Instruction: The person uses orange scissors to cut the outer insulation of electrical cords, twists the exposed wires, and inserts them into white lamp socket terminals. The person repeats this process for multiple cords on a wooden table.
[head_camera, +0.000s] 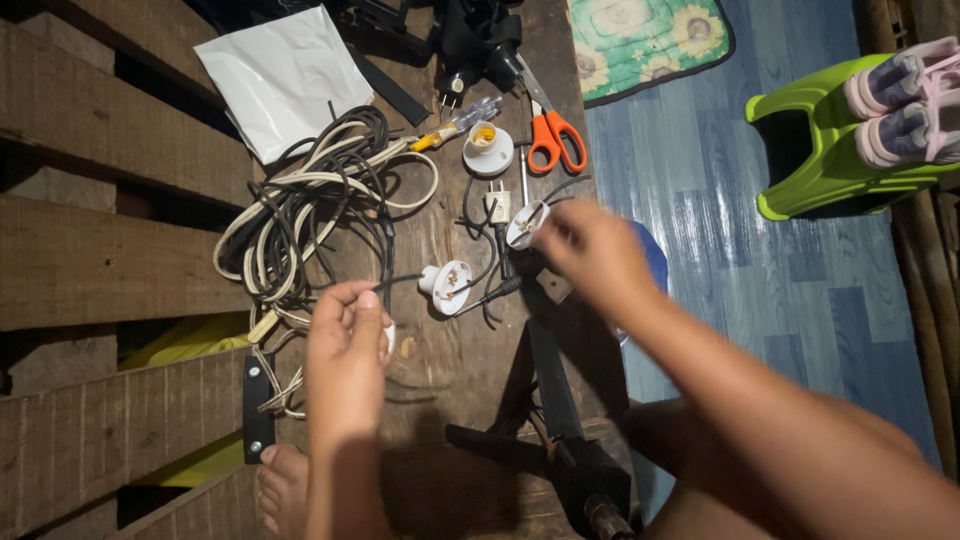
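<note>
White round lamp socket (527, 224), blurred

- Left hand (345, 345): bare, no glove, no ring or watch visible; short plain nails, thumbnail catching light.
- Left forearm, lower centre of frame: bare, no sleeve showing.
- Right hand (590, 250): bare, motion-blurred, fingers hard to make out; no jewellery discernible.
- Right forearm, running to lower right corner: bare up to frame edge, no sleeve, no wristband.
- Bare foot (283, 490), bottom left of centre: no shoe or sock, toes visible, nails unpainted.
- Bare leg or knee, lower right, dim: no clothing discernible there.
</note>
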